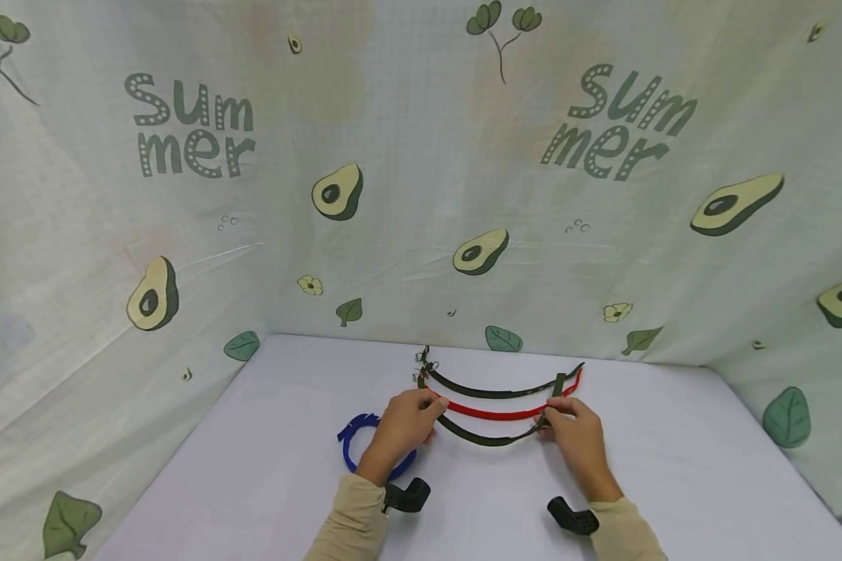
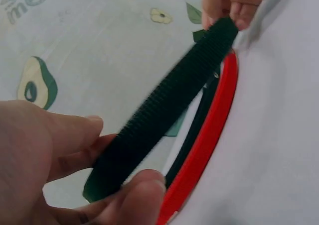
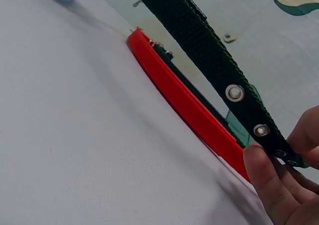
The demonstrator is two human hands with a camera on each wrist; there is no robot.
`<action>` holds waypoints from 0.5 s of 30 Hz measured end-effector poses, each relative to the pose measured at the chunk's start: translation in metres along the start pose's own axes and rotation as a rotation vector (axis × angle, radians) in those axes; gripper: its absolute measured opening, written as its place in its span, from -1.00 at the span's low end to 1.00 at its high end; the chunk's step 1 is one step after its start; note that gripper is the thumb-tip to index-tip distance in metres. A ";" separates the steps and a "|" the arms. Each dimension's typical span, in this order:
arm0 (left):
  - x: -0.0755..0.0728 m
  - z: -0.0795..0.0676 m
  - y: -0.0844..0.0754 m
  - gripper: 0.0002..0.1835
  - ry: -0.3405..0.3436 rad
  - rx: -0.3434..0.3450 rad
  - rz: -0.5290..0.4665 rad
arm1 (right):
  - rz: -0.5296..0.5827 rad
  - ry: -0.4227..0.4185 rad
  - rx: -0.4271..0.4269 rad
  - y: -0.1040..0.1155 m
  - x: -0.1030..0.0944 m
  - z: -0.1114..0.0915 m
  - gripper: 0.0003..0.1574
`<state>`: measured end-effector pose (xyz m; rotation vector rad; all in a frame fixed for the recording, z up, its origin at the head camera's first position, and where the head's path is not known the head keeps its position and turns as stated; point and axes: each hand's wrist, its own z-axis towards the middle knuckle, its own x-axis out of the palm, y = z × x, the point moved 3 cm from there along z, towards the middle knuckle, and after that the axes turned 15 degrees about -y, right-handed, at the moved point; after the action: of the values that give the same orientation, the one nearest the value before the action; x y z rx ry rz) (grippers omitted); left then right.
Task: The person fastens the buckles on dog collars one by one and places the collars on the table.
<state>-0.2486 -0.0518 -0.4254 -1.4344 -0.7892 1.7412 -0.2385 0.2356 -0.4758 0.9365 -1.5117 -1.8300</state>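
Observation:
Both hands stretch a dark green webbing strap (image 1: 491, 441) between them, just above the table's surface. My left hand (image 1: 405, 425) pinches its left end between thumb and fingers. My right hand (image 1: 577, 436) pinches the other end, where metal eyelets (image 3: 235, 93) show in the right wrist view. Behind the held strap a red strap (image 1: 498, 415) lies on the table in a shallow curve. Farther back lies another dark green strap (image 1: 501, 393), with metal fittings (image 1: 424, 365) at its left end.
A blue coiled strap (image 1: 352, 446) lies on the table beside my left hand, which partly covers it. The white tabletop (image 1: 252, 467) meets a cloth backdrop (image 1: 407, 156) printed with avocados. A black device (image 1: 573, 516) sits at the right wrist, another (image 1: 408, 495) at the left.

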 end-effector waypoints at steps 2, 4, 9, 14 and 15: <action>0.002 0.001 0.002 -0.78 -0.041 0.019 0.000 | 0.009 0.002 0.006 0.000 0.000 0.000 -0.68; 0.004 0.003 0.004 -0.82 -0.075 0.047 -0.011 | 0.014 0.005 0.006 0.000 0.000 0.000 -0.67; 0.008 0.005 0.007 -0.74 -0.110 0.078 -0.056 | 0.006 -0.003 0.000 0.001 0.000 -0.001 -0.66; 0.012 0.006 0.006 -0.28 -0.106 0.024 -0.091 | 0.019 -0.005 -0.008 0.003 0.001 -0.002 -0.67; 0.013 0.006 0.006 -0.22 -0.102 0.013 -0.095 | 0.022 -0.003 -0.012 0.003 0.001 -0.001 -0.67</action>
<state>-0.2570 -0.0439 -0.4361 -1.2867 -0.8836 1.7546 -0.2376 0.2337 -0.4727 0.9089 -1.5050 -1.8237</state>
